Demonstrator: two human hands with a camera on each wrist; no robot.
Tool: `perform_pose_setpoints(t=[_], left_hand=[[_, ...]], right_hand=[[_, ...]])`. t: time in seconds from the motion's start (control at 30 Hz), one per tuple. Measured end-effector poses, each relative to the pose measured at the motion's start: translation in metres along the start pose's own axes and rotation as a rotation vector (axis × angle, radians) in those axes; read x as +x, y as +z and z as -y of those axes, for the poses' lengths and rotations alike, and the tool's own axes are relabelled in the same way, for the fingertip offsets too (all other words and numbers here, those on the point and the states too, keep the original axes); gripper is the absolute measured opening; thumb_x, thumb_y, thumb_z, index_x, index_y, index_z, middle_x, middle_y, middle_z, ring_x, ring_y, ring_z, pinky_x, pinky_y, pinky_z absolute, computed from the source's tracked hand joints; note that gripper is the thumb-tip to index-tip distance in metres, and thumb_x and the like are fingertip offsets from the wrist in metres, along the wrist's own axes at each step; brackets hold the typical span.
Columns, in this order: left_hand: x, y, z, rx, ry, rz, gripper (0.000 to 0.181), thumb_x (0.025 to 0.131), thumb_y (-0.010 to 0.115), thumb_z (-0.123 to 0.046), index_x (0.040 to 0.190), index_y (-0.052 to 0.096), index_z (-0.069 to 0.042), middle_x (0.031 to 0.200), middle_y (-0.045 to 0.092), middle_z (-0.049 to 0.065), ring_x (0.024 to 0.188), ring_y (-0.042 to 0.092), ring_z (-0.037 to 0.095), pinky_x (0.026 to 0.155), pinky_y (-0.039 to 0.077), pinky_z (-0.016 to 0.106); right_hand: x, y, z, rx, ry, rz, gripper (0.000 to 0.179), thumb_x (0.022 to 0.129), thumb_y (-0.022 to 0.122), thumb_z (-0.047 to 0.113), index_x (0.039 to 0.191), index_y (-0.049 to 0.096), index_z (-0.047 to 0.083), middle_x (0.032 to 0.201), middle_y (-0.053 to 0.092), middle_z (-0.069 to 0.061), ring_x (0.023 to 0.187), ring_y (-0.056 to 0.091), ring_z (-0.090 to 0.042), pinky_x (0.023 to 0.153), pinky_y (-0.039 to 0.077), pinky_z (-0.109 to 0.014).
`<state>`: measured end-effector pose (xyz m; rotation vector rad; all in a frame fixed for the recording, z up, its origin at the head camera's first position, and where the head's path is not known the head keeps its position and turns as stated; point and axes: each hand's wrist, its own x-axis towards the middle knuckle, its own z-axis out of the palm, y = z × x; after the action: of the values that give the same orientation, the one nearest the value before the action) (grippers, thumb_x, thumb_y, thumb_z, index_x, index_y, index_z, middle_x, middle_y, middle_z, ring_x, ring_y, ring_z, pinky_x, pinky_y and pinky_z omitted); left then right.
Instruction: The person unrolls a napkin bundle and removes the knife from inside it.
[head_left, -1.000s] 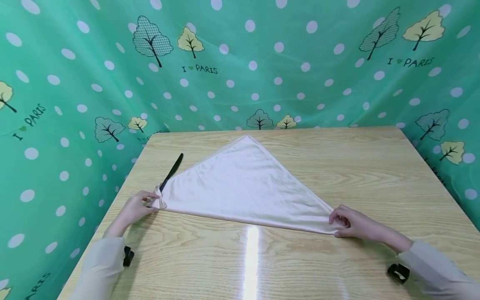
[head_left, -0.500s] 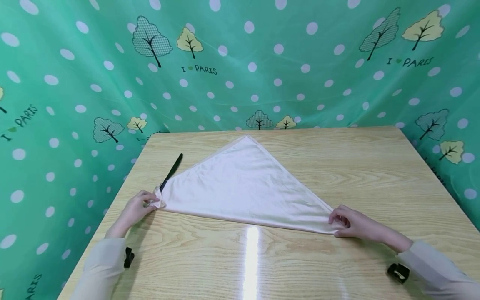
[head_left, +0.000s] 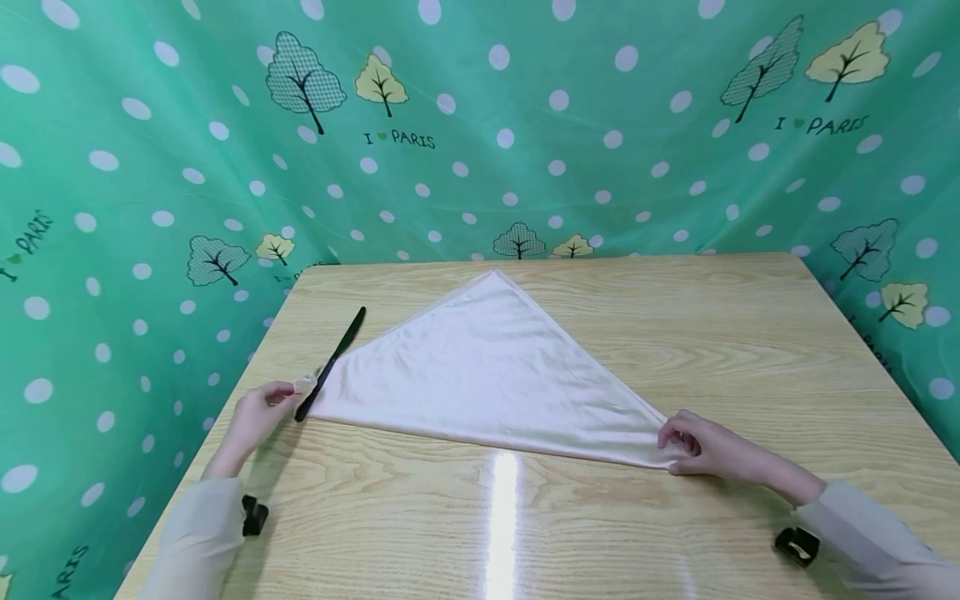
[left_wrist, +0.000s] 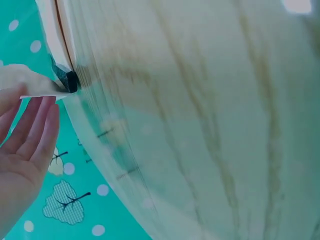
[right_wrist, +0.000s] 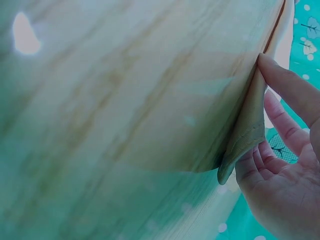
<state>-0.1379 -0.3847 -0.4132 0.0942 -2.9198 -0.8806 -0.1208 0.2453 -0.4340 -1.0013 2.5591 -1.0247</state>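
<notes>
A pale satin cloth napkin (head_left: 480,367), folded into a triangle, lies with its long edge toward me. Across its left end rests a black knife (head_left: 332,363), blade pointing away and handle end near the front edge. My left hand (head_left: 257,417) pinches the left corner of the napkin just left of the knife. In the left wrist view that corner (left_wrist: 32,80) sits between thumb and fingers, beside the dark handle end (left_wrist: 70,80). My right hand (head_left: 705,448) pinches the right corner, and in the right wrist view the napkin edge (right_wrist: 247,122) hangs between thumb and fingers.
The wooden table (head_left: 600,533) has a bright light reflection (head_left: 502,525) in front of the napkin. A green curtain (head_left: 480,125) with dots and trees hangs behind and beside it. Black wrist cameras (head_left: 254,516) sit under both sleeves.
My left hand has shifted slightly left, drawing the napkin corner out from over the knife, so the whole handle now shows. The right hand has stayed in place.
</notes>
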Motion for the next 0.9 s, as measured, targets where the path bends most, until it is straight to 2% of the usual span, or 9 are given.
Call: perform_pose_setpoints(t=[0.07, 0.17, 0.23, 0.3, 0.37, 0.47, 0.63, 0.73, 0.9], left_hand=[[-0.001, -0.002, 0.0, -0.007, -0.014, -0.04, 0.031, 0.087, 0.055, -0.014, 0.103, 0.056, 0.013, 0.097, 0.058, 0.029, 0.086, 0.057, 0.037, 0.069, 0.049, 0.037], [-0.001, -0.004, 0.003, -0.031, -0.033, -0.096, 0.033, 0.086, 0.056, -0.012, 0.103, 0.054, 0.015, 0.093, 0.059, 0.03, 0.076, 0.058, 0.016, 0.063, 0.047, 0.02], [-0.001, -0.005, 0.004, -0.068, -0.056, -0.116, 0.034, 0.085, 0.056, -0.011, 0.105, 0.053, 0.017, 0.093, 0.058, 0.03, 0.071, 0.052, -0.001, 0.059, 0.043, 0.011], [0.0, -0.006, 0.006, -0.129, -0.096, -0.122, 0.035, 0.085, 0.055, -0.009, 0.107, 0.05, 0.019, 0.087, 0.059, 0.027, 0.067, 0.045, -0.011, 0.058, 0.043, 0.008], [0.0, -0.007, 0.007, -0.213, -0.15, -0.121, 0.037, 0.085, 0.054, -0.006, 0.109, 0.046, 0.02, 0.082, 0.059, 0.019, 0.065, 0.048, -0.01, 0.059, 0.046, 0.011], [0.002, -0.005, 0.014, -0.357, -0.233, -0.122, 0.04, 0.085, 0.053, -0.004, 0.114, 0.041, 0.021, 0.077, 0.058, 0.001, 0.061, 0.053, -0.007, 0.06, 0.049, 0.016], [0.005, -0.001, 0.037, -0.526, -0.288, -0.124, 0.046, 0.083, 0.057, -0.007, 0.117, 0.039, 0.019, 0.069, 0.055, -0.017, 0.059, 0.057, -0.003, 0.059, 0.049, 0.015], [0.005, -0.001, 0.045, -0.599, -0.312, -0.115, 0.048, 0.082, 0.059, -0.009, 0.117, 0.038, 0.017, 0.067, 0.056, -0.018, 0.058, 0.059, -0.002, 0.058, 0.05, 0.016], [0.002, -0.006, 0.038, -0.619, -0.367, -0.104, 0.056, 0.083, 0.058, -0.008, 0.124, 0.031, 0.02, 0.067, 0.056, -0.014, 0.058, 0.06, 0.002, 0.058, 0.051, 0.02]], right_hand=[[0.0, 0.0, 0.0, -0.001, 0.002, 0.001, 0.024, 0.074, 0.069, 0.018, 0.092, 0.055, 0.011, 0.078, 0.04, 0.004, 0.066, 0.037, -0.003, 0.054, 0.035, -0.018], [0.0, 0.001, -0.001, 0.0, 0.006, 0.002, 0.024, 0.074, 0.07, 0.018, 0.092, 0.054, 0.011, 0.078, 0.04, 0.004, 0.066, 0.037, -0.003, 0.054, 0.035, -0.018], [-0.001, 0.001, -0.002, 0.0, 0.009, 0.002, 0.024, 0.074, 0.07, 0.018, 0.092, 0.054, 0.011, 0.078, 0.041, 0.004, 0.066, 0.037, -0.003, 0.054, 0.035, -0.018], [-0.001, 0.001, -0.002, 0.0, 0.012, 0.001, 0.024, 0.074, 0.07, 0.018, 0.092, 0.055, 0.011, 0.078, 0.041, 0.004, 0.066, 0.037, -0.003, 0.054, 0.035, -0.018], [-0.001, 0.001, -0.002, 0.001, 0.016, 0.002, 0.024, 0.074, 0.07, 0.018, 0.092, 0.055, 0.011, 0.078, 0.041, 0.004, 0.066, 0.037, -0.003, 0.054, 0.035, -0.018], [-0.001, 0.001, -0.001, 0.0, 0.013, 0.0, 0.024, 0.074, 0.07, 0.018, 0.092, 0.055, 0.011, 0.078, 0.04, 0.004, 0.066, 0.037, -0.003, 0.053, 0.034, -0.018], [-0.001, 0.001, -0.002, -0.001, 0.008, -0.004, 0.024, 0.074, 0.07, 0.018, 0.092, 0.054, 0.011, 0.078, 0.04, 0.004, 0.066, 0.037, -0.003, 0.053, 0.035, -0.018], [-0.001, 0.001, -0.001, 0.001, 0.009, -0.004, 0.024, 0.074, 0.069, 0.017, 0.092, 0.054, 0.011, 0.078, 0.04, 0.004, 0.066, 0.037, -0.003, 0.053, 0.035, -0.018], [-0.001, 0.001, -0.001, -0.001, 0.002, -0.006, 0.024, 0.074, 0.07, 0.017, 0.091, 0.054, 0.011, 0.077, 0.041, 0.004, 0.066, 0.037, -0.003, 0.054, 0.035, -0.018]])
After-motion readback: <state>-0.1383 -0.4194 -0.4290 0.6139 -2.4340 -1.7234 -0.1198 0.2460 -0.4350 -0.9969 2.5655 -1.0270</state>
